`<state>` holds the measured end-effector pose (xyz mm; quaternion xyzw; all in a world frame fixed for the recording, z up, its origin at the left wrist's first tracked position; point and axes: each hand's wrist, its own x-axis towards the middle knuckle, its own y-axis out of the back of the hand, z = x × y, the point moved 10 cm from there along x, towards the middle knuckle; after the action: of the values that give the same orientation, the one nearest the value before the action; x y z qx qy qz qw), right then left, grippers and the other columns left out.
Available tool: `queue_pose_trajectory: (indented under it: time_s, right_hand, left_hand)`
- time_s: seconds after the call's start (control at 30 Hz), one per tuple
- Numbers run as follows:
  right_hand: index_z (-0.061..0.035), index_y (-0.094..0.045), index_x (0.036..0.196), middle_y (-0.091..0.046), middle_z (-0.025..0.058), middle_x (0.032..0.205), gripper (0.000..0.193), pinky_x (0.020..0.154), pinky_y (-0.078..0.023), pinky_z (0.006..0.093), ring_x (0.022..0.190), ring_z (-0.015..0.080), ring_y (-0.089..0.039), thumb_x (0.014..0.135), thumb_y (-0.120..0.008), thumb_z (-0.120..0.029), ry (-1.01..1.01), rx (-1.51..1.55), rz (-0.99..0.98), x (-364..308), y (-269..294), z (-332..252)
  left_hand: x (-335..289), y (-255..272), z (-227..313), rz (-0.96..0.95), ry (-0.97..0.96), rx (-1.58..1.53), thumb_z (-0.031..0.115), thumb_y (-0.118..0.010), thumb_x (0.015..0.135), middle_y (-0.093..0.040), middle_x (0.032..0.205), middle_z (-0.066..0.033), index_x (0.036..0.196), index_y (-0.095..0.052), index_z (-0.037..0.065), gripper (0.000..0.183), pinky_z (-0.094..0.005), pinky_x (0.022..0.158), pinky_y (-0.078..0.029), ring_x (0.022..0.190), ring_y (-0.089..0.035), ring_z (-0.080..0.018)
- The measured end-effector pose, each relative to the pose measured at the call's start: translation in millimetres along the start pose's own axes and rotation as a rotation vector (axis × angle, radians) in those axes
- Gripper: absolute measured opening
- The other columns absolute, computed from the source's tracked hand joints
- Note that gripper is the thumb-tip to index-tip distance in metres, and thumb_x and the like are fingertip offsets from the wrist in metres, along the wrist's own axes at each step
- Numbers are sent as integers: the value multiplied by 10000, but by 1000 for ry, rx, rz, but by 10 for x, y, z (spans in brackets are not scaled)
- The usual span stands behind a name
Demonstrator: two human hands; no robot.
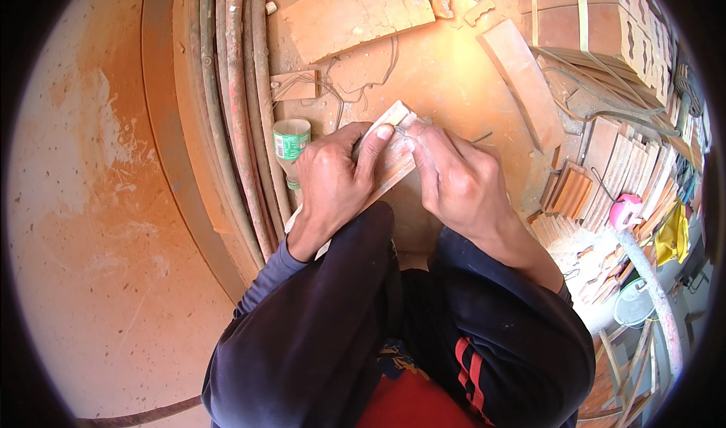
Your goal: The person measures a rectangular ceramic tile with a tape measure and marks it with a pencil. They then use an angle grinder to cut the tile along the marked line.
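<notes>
Between my knees a long, narrow, dusty strip (392, 172) of pale tile or wood slants up to the right. My left hand (329, 175) wraps around it, the thumb pressing near its upper end. My right hand (465, 178) is closed in a pinch at that same end. A short thin wire (401, 131) shows between the thumb and the right fingertips. Whatever lies under the right fingers is hidden. Close by my left hand stands a clear cup (291, 142) with a green and white label.
Long poles (236, 88) run along the left beside a wall. Ahead on the dusty floor lie a broad slab (363, 16), a curved plank (522, 84) and loose wires (363, 88). Strapped tile stacks (578, 20), more tiles (605, 156) and a pink object (625, 212) are at right.
</notes>
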<state>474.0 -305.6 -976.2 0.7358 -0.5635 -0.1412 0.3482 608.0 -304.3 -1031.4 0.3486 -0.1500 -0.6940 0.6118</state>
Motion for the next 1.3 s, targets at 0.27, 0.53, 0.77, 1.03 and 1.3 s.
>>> queue_pose_trajectory:
  time_s: [0.27, 0.53, 0.77, 1.03, 1.3]
  right_hand:
    - [28, -584, 941, -613, 135, 761, 162, 540, -519, 335, 658, 260, -646, 780, -600, 13, 20, -31, -2, 10, -28, -33]
    - [52, -583, 944, -627, 153, 799, 182, 558, -531, 326, 695, 266, -657, 764, -605, 34, 60, -51, 67, -18, 4, -72]
    - [56, -587, 954, -647, 160, 847, 199, 577, -542, 316, 743, 265, -671, 757, -611, 38, 83, -80, 80, -23, 35, -82]
    - [43, -590, 979, -647, 138, 845, 228, 557, -535, 309, 694, 248, -667, 750, -599, 38, 30, -91, 39, -16, 2, -37]
    - [17, -622, 942, -626, 128, 699, 118, 508, -477, 317, 561, 226, -621, 826, -603, 12, -143, -67, 109, -270, 432, 212]
  left_hand:
    - [4, 13, 16, 23, -35, -7, 321, -627, 880, -630, 650, -180, 863, -706, 24, 309, -384, 534, -469, 569, -620, -330]
    - [11, 19, 46, 50, -55, 38, 325, -642, 869, -634, 658, -172, 862, -707, 30, 303, -379, 532, -473, 572, -622, -328]
    - [23, 31, 98, 60, -76, 25, 325, -649, 864, -637, 658, -166, 859, -705, 24, 306, -376, 533, -474, 572, -624, -321]
    - [13, 21, 93, 85, -89, 7, 312, -646, 868, -631, 638, -160, 841, -705, 22, 298, -372, 513, -468, 541, -615, -308]
    - [149, 107, 40, 102, -27, -46, 317, -606, 901, -605, 594, -173, 848, -706, 34, 305, -380, 494, -461, 506, -608, -299]
